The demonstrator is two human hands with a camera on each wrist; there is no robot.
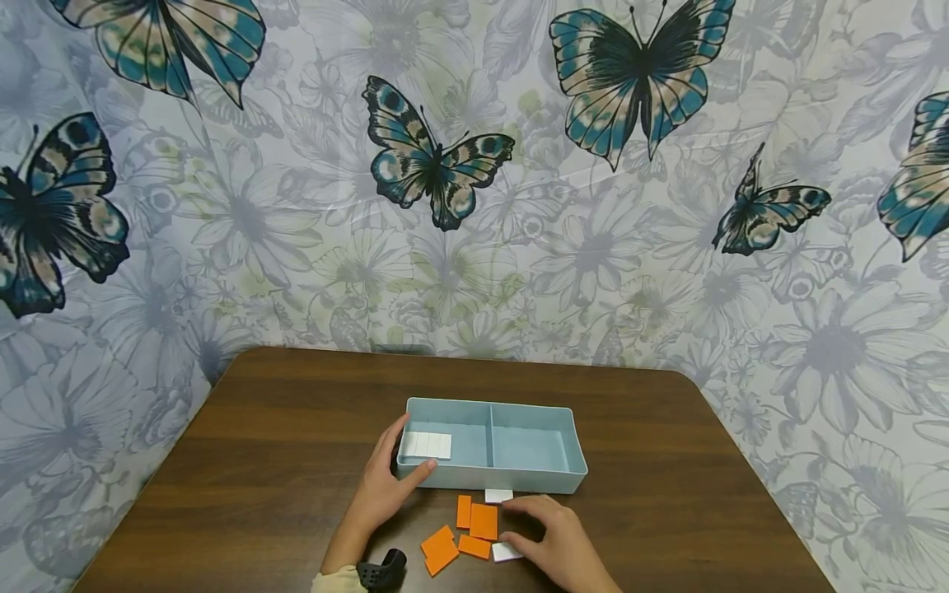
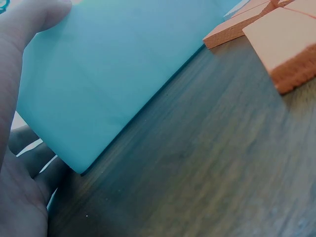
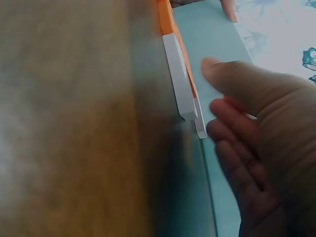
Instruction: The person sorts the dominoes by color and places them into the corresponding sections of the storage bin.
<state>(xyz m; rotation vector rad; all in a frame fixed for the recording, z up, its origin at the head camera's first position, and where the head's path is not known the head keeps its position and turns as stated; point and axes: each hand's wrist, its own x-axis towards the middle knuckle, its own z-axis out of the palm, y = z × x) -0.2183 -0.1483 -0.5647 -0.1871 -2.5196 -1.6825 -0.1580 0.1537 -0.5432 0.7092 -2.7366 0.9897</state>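
A light blue two-compartment box lies lengthwise on the table. My left hand holds its left end, thumb at the front rim and fingers around the end wall, as the left wrist view also shows on the box wall. Several white blocks sit side by side in the left compartment. My right hand hovers beside the loose blocks, thumb and fingers apart with nothing between them. Nearest to it are a white block and another white block against the box's front. Several orange blocks lie between the hands.
The brown wooden table reaches back to a wall-like cloth printed with flowers and butterflies. A black band is around my left wrist, at the cuff of a pale sleeve.
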